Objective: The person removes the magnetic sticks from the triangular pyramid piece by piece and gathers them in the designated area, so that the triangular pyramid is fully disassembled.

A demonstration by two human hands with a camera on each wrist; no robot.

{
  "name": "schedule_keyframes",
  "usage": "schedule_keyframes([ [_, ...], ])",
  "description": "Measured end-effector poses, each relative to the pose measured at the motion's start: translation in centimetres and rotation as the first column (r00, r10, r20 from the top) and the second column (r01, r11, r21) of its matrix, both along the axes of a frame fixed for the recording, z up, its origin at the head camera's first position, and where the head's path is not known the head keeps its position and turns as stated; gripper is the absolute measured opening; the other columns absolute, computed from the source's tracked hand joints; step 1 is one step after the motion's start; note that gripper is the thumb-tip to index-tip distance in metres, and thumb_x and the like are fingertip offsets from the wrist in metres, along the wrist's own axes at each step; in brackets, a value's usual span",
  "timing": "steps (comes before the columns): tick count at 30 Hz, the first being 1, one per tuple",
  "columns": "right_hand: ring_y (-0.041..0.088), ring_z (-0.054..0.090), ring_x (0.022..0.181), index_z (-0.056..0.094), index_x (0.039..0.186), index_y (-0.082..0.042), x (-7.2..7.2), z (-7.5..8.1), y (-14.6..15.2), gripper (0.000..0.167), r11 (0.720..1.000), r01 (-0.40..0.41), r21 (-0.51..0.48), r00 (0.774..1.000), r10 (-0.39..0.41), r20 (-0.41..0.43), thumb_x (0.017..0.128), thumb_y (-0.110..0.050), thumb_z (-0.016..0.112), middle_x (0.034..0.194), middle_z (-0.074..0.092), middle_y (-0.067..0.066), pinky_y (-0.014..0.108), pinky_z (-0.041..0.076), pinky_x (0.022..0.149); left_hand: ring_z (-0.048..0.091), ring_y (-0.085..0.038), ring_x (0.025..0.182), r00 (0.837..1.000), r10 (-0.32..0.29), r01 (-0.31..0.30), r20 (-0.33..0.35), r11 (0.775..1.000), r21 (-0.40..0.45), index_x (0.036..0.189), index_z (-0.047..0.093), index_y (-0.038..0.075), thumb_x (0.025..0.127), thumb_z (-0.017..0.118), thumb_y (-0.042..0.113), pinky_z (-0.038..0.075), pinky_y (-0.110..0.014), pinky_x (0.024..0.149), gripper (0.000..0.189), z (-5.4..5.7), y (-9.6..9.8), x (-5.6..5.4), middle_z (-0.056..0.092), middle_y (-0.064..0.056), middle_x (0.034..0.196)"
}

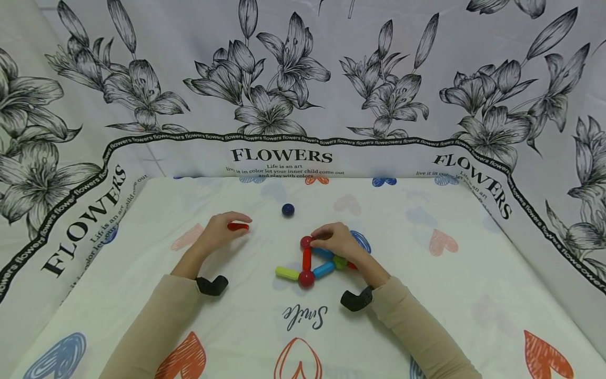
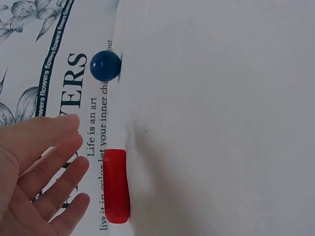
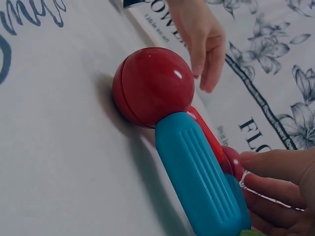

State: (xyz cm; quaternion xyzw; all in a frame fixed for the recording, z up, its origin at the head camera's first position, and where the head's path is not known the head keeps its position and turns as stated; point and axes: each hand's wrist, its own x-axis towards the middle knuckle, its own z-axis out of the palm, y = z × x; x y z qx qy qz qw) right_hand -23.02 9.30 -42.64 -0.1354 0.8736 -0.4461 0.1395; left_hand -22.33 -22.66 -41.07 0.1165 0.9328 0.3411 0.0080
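A frame of magnetic-looking rods and balls lies on the cloth. Its near red ball (image 1: pixel 306 279) joins a yellow-green rod (image 1: pixel 286 272), a blue rod (image 1: pixel 324 270) and a red rod (image 1: pixel 306 259). At the far corner, my right hand (image 1: pixel 338 241) pinches another red ball (image 1: pixel 305 242); the thumb touches it in the right wrist view. A second blue rod (image 1: pixel 323 253) and a green ball (image 1: pixel 339 262) are partly hidden under that hand. My left hand (image 1: pixel 221 230) hovers with loose fingers near a separate red rod (image 2: pixel 116 187), not gripping it.
Beyond the hands, a dark blue ball (image 1: pixel 288 210) lies on the white heart-printed cloth (image 1: pixel 393 226). A flower-printed curtain (image 1: pixel 303 116) rises behind the table. Each wrist wears a black camera mount; the left one (image 1: pixel 213 286) is close to the cloth.
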Motion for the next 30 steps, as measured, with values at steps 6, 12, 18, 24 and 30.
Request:
schedule_keyframes([
  [6,0.017,0.063,0.095,0.072,0.108,-0.008,0.4,0.4,0.4,0.025,1.0,-0.011,-0.021,0.999,0.01,-0.038,0.087,-0.02,0.071,0.107,0.073,0.01,0.029,0.056,0.086,0.059,-0.037,0.115,0.999,-0.051,0.052,-0.014,0.997,0.061,0.114,0.069,0.005,0.089,0.065,0.01,0.046,-0.053,0.104,0.025,-0.1,1.1,0.8,0.067,-0.018,0.122],
  [12,0.017,0.065,0.094,0.072,0.106,-0.007,1.1,0.7,0.8,0.022,0.999,-0.032,-0.042,0.997,0.029,-0.075,0.088,-0.019,0.07,0.105,0.074,0.011,0.027,0.056,0.085,0.062,-0.035,0.113,0.991,-0.13,0.132,-0.04,0.99,0.049,0.111,0.07,0.005,0.088,0.067,0.011,0.049,-0.053,0.101,0.024,-0.2,2.5,1.6,0.07,-0.015,0.118],
  [18,0.015,0.065,0.093,0.072,0.104,-0.008,2.0,1.3,1.0,0.019,0.998,-0.036,-0.053,0.996,0.031,-0.081,0.088,-0.018,0.07,0.103,0.074,0.009,0.03,0.057,0.088,0.064,-0.03,0.112,0.983,-0.184,0.185,-0.022,0.983,0.02,0.111,0.07,0.007,0.088,0.069,0.014,0.049,-0.052,0.101,0.024,0.0,3.6,2.5,0.072,-0.011,0.114],
  [24,0.017,0.066,0.094,0.072,0.104,-0.006,3.1,1.5,1.0,0.019,0.994,-0.091,-0.065,0.989,0.082,-0.122,0.087,-0.016,0.07,0.103,0.074,0.011,0.026,0.058,0.085,0.064,-0.027,0.111,0.973,-0.23,0.229,0.024,0.973,0.031,0.113,0.07,0.009,0.089,0.067,0.016,0.049,-0.052,0.102,0.025,0.3,4.6,3.2,0.072,-0.008,0.114],
  [30,0.014,0.066,0.088,0.073,0.103,-0.006,3.9,1.2,1.1,0.019,0.98,-0.19,-0.057,0.975,0.182,-0.132,0.087,-0.017,0.07,0.1,0.075,0.012,0.013,0.054,0.077,0.064,-0.026,0.108,0.959,-0.279,0.276,0.05,0.96,0.051,0.115,0.069,0.008,0.09,0.067,0.017,0.05,-0.051,0.102,0.027,0.3,5.4,3.8,0.072,-0.009,0.113],
])
